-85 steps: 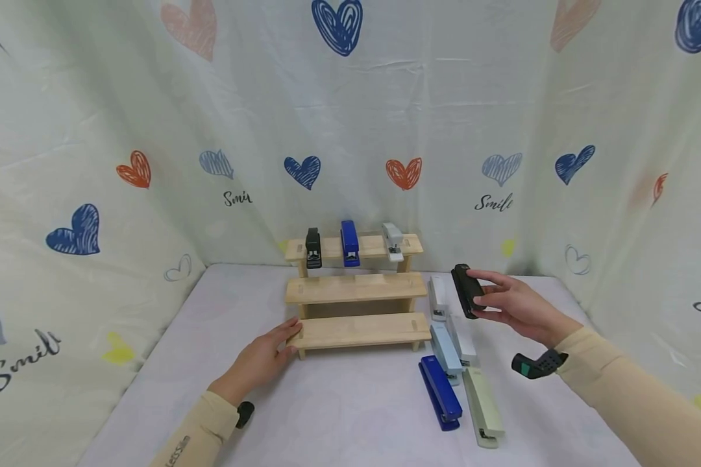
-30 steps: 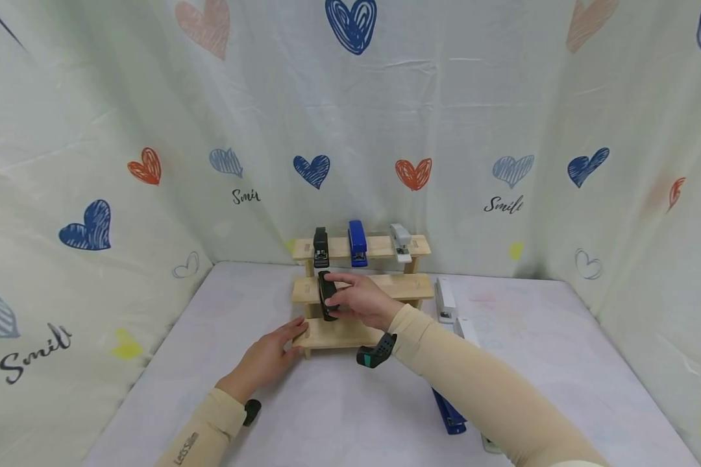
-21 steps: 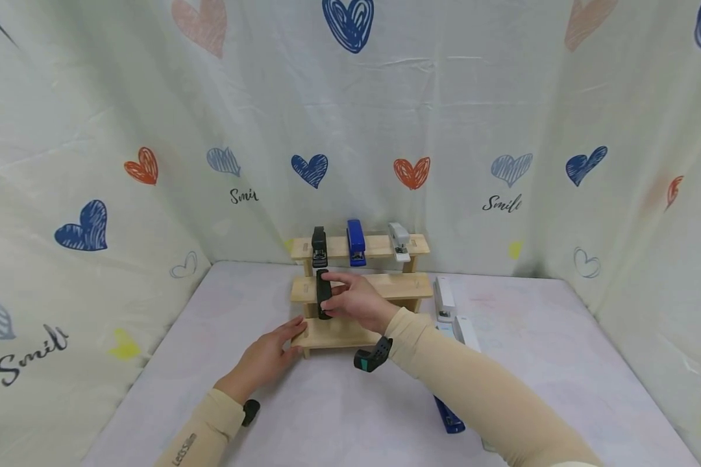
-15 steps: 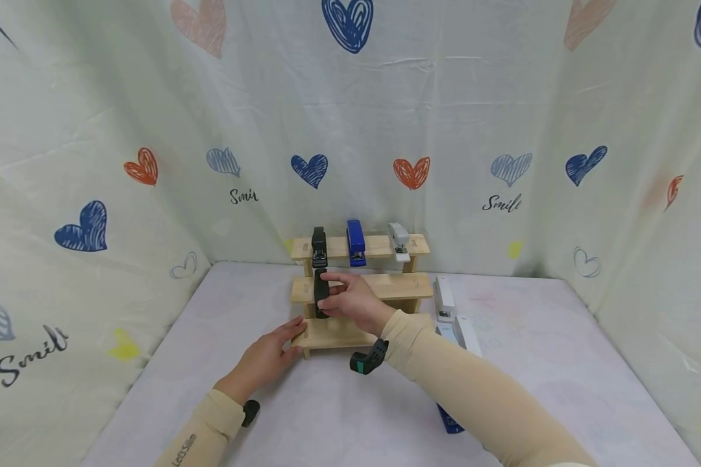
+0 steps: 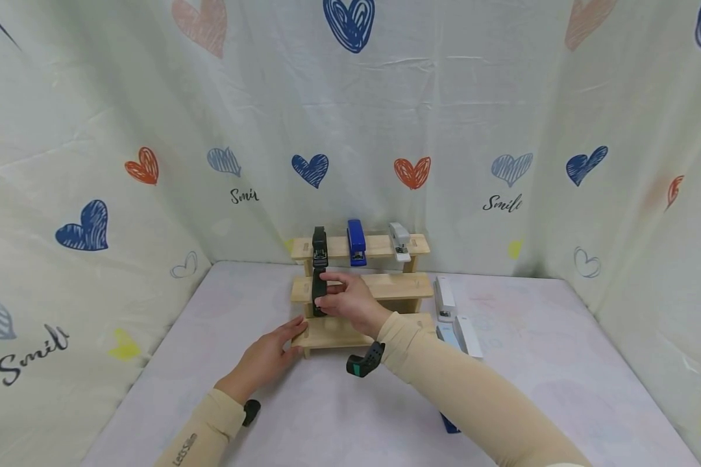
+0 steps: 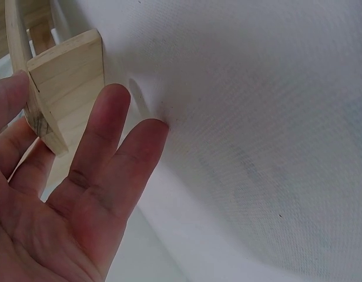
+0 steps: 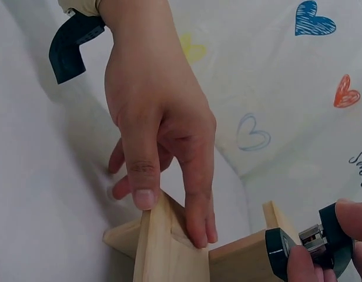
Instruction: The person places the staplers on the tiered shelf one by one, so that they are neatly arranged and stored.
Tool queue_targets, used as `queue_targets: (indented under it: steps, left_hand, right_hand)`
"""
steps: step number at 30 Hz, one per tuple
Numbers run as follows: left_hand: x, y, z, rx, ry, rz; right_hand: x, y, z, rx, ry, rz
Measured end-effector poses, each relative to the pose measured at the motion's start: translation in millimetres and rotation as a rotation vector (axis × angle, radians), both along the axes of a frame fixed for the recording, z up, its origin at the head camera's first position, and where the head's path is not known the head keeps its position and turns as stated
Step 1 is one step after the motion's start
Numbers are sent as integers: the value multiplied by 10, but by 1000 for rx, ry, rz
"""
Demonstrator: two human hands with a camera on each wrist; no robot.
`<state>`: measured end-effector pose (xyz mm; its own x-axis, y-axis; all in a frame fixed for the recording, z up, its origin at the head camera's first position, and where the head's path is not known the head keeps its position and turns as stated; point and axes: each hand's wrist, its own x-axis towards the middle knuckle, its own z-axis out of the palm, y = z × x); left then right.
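My right hand (image 5: 353,299) holds a black stapler (image 5: 318,292) between thumb and fingers at the left end of the middle shelf (image 5: 388,286). In the right wrist view the stapler (image 7: 277,254) shows its metal part, with my fingertips (image 7: 300,264) on it. My left hand (image 5: 263,357) grips the left end of the bottom shelf (image 5: 350,334) of the three-tier wooden stand, thumb on its front edge. Its other fingers extend past the board in the left wrist view. On the top shelf stand a black stapler (image 5: 319,246), a blue stapler (image 5: 356,243) and a light grey stapler (image 5: 399,241).
Right of the stand lie a white stapler (image 5: 445,298), another white stapler (image 5: 468,336) and a light blue stapler (image 5: 447,335). A dark blue stapler (image 5: 448,423) is mostly hidden by my right forearm. A heart-printed curtain (image 5: 350,117) encloses the white table (image 5: 239,285).
My right hand carried the black stapler from the right side across to the middle shelf, then shifted it slightly left and back. The left hand stays on the stand.
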<state>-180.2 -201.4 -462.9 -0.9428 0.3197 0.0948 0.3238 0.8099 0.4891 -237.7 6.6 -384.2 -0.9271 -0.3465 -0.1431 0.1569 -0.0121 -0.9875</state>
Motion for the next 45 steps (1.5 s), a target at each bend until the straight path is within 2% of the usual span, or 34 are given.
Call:
queue_targets:
  steps: [23,39,45]
  left_hand:
    - [20,16,39,7,-3,3]
    - [16,17,9,11,-6,8]
    - [8,13,3,3,-1,13]
  right_hand:
    - [-25,-11,5,6,5,-14]
    - [-20,-20,18,2,-18,-21]
    - [1,42,76,24,-16,-21]
